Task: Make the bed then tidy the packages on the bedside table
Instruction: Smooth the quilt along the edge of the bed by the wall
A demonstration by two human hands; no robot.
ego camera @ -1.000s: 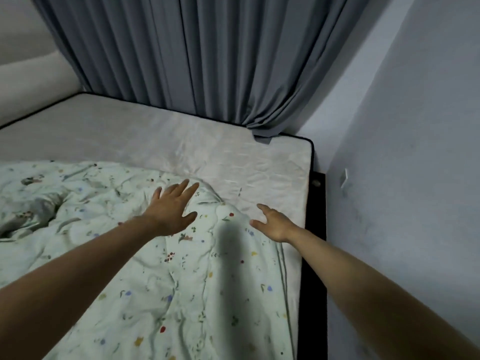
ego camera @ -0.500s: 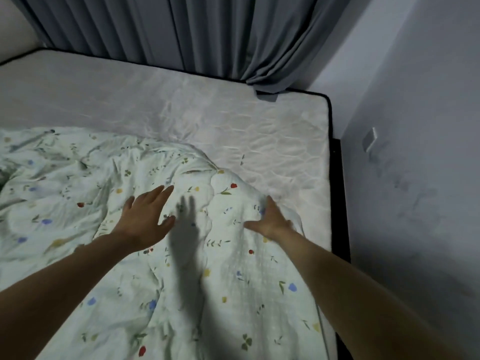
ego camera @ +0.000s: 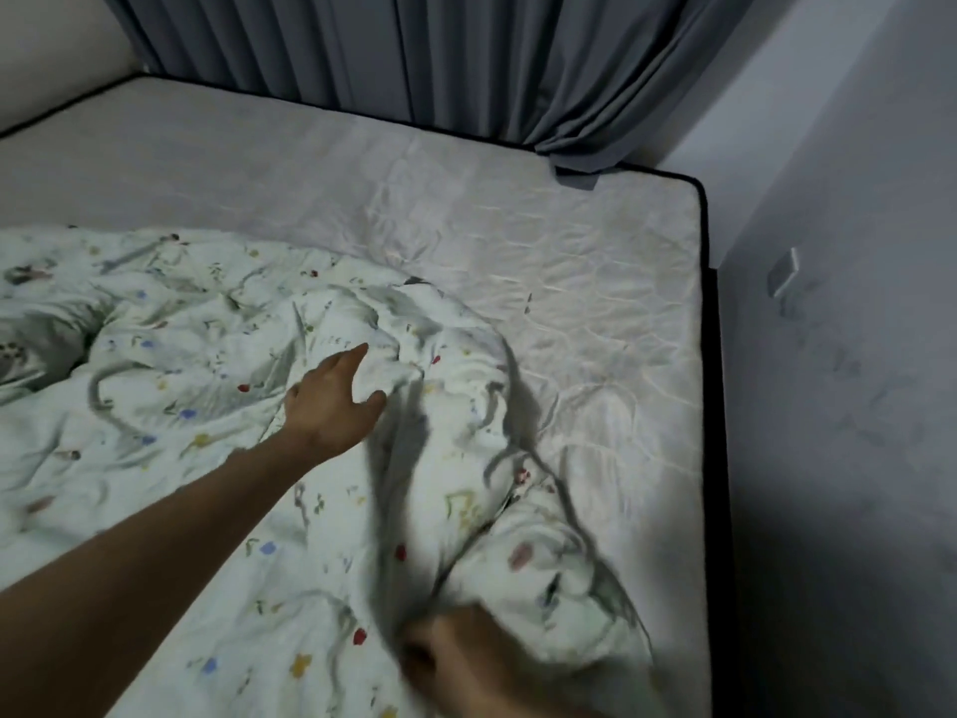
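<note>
A white duvet (ego camera: 197,386) with a small flower print lies rumpled over the near left part of the bed. The bare grey-white mattress (ego camera: 595,282) shows beyond it and to the right. My left hand (ego camera: 336,401) rests flat on the duvet with its fingers apart, near a raised fold. Low in the view, my right hand (ego camera: 466,660) is blurred and closed on a bunched fold of the duvet. No bedside table or packages are in view.
Grey curtains (ego camera: 414,59) hang along the far edge of the bed. A pale wall (ego camera: 854,406) runs close along the mattress's right side, with a small white fitting (ego camera: 784,272) on it. A dark gap separates the mattress from that wall.
My right hand has pulled back toward me from the duvet's far corner and closed on a fold of it. The duvet has bunched up. My left hand has shifted slightly forward.
</note>
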